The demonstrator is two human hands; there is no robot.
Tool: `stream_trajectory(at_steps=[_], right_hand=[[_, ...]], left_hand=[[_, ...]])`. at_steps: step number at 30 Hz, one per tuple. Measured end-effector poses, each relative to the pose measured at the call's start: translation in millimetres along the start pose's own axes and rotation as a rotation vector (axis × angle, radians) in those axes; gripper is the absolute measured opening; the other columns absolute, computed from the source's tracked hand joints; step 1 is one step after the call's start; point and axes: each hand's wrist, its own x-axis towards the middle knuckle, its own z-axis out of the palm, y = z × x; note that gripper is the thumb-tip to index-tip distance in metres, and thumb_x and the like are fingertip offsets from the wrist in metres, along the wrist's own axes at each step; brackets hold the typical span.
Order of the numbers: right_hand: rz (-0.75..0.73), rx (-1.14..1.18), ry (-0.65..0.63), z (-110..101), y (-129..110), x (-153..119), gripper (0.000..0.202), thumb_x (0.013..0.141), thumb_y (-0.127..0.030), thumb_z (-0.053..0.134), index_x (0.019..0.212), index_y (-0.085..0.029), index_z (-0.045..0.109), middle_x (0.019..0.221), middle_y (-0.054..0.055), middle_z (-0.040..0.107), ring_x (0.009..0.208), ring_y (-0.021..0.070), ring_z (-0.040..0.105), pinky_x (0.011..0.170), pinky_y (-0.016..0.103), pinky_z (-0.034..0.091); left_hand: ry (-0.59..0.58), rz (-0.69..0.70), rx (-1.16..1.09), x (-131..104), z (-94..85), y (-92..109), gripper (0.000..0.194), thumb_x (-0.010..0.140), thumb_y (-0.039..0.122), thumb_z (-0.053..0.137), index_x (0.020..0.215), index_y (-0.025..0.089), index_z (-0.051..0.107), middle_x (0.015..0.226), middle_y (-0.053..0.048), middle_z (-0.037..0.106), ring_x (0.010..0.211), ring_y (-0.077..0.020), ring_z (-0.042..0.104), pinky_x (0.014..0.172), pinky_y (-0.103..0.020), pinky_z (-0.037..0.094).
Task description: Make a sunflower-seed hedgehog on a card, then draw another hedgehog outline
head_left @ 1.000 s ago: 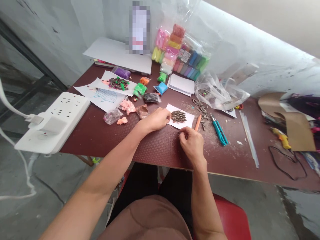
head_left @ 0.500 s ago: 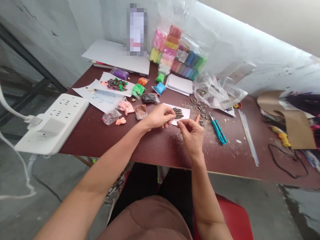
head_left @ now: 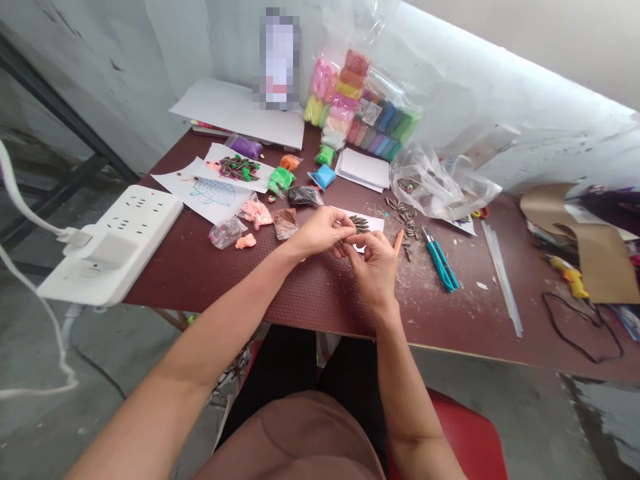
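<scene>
My left hand point(head_left: 323, 231) and my right hand point(head_left: 375, 263) meet over the near edge of a white card point(head_left: 376, 227), fingertips touching. Both are closed in a pinch; whatever sits between the fingers is too small and covered to make out. On the card, partly hidden by my hands, dark striped sunflower seeds point(head_left: 359, 223) lie in an overlapping cluster. Loose sunflower seeds point(head_left: 403, 215) are scattered just right of the card. An orange pointed stick point(head_left: 399, 241) shows beside my right hand.
Teal scissors-like cutters point(head_left: 441, 261) and clear glue sticks point(head_left: 503, 277) lie to the right, with a yellow glue gun point(head_left: 570, 277) farther off. Bagged clay point(head_left: 305, 195), a seed-covered figure point(head_left: 239, 168) and a hedgehog drawing point(head_left: 213, 193) are left. A power strip point(head_left: 115, 240) borders the table.
My right hand has moved left and slightly up, so its fingertips now meet those of my left hand. The whole view has shifted a little.
</scene>
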Motion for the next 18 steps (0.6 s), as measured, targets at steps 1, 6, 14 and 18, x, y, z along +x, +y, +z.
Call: stream_trajectory(at_steps=[1, 6, 14, 18], right_hand=[[0.017, 0.015, 0.004, 1.1, 1.7, 0.6, 0.008, 0.087, -0.025, 0.071, 0.08, -0.022, 0.069, 0.083, 0.001, 0.067, 0.073, 0.0154, 0.057, 0.081, 0.035, 0.05], [0.031, 0.026, 0.003, 3.3, 9.1, -0.3, 0.009, 0.088, -0.028, 0.07, 0.084, -0.021, 0.067, 0.081, 0.001, 0.068, 0.072, 0.0162, 0.059, 0.077, 0.035, 0.05], [-0.135, -0.197, 0.049, 5.6, 10.4, -7.1, 0.011, 0.095, -0.022, 0.062, 0.093, -0.024, 0.072, 0.093, 0.005, 0.072, 0.08, 0.0188, 0.066, 0.087, 0.039, 0.052], [-0.14, -0.197, 0.091, 2.8, 13.6, -5.9, 0.015, 0.097, -0.026, 0.061, 0.085, -0.023, 0.069, 0.085, 0.002, 0.071, 0.075, 0.0179, 0.065, 0.106, 0.05, 0.045]], left_hand=[[-0.003, -0.001, -0.004, 0.0, 0.4, 0.2, 0.011, 0.098, 0.005, 0.062, 0.088, 0.009, 0.064, 0.061, 0.0, 0.068, 0.051, -0.0099, 0.068, 0.055, -0.02, 0.055], [-0.001, -0.038, 0.027, -0.9, 3.1, 4.5, 0.015, 0.099, 0.006, 0.06, 0.085, 0.009, 0.061, 0.057, 0.002, 0.065, 0.048, -0.009, 0.066, 0.053, -0.018, 0.054], [-0.026, -0.042, 0.055, -1.6, 4.5, 8.1, 0.02, 0.101, 0.002, 0.05, 0.089, 0.008, 0.064, 0.066, 0.002, 0.066, 0.049, -0.009, 0.067, 0.052, -0.019, 0.055], [-0.067, -0.063, 0.077, -3.3, 3.8, 9.7, 0.022, 0.102, 0.004, 0.048, 0.088, 0.008, 0.064, 0.065, 0.0, 0.067, 0.048, -0.0094, 0.066, 0.05, -0.019, 0.053]])
